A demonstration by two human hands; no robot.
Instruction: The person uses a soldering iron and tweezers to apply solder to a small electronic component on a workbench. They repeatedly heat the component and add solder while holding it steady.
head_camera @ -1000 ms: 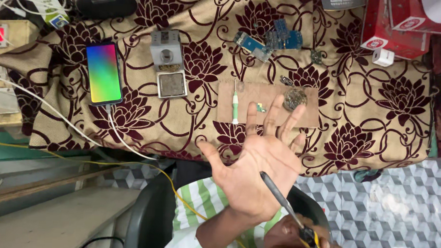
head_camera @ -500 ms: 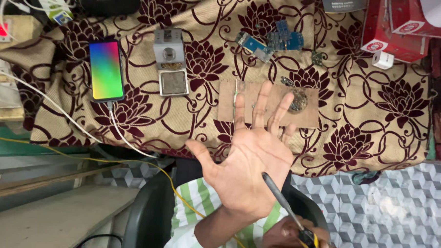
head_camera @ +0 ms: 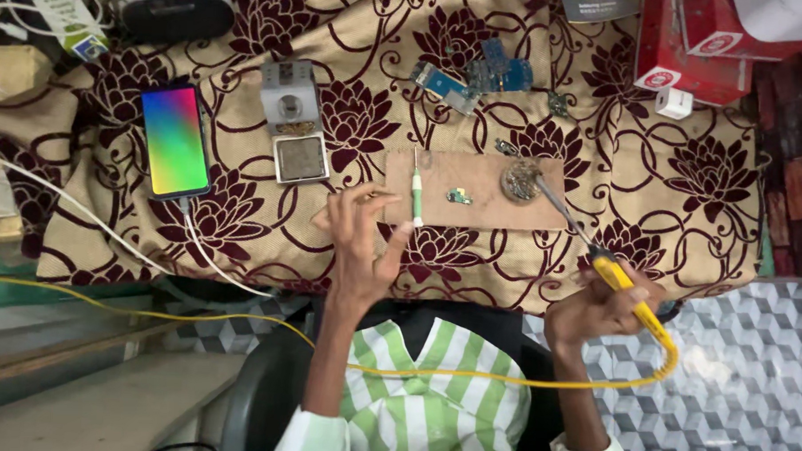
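Far left, phone [head_camera: 175, 141] with rainbow screen lies flat on the floral cloth [head_camera: 686, 200], white cable [head_camera: 206, 250] plugged into its near end. Just right of it a small grey stand [head_camera: 291, 119] with a square metal pad. My left hand [head_camera: 358, 242] hovers over the cloth near the left end of the brown board [head_camera: 481, 210], fingers loosely curled and spread, gripping nothing, fingertips close to the green-handled screwdriver [head_camera: 416, 189] lying on the board; can't tell if touching. Tiny green part [head_camera: 459, 197] mid-board, apart from the screwdriver. Round brass wire ball [head_camera: 520, 180] at the board's right end. My right hand [head_camera: 598, 303] is closed around the yellow soldering iron [head_camera: 625, 291], tip resting in the wire ball, yellow cord [head_camera: 467, 376] looping back across my lap. Blue circuit boards [head_camera: 477, 77] farther up, red boxes [head_camera: 691, 49] top right
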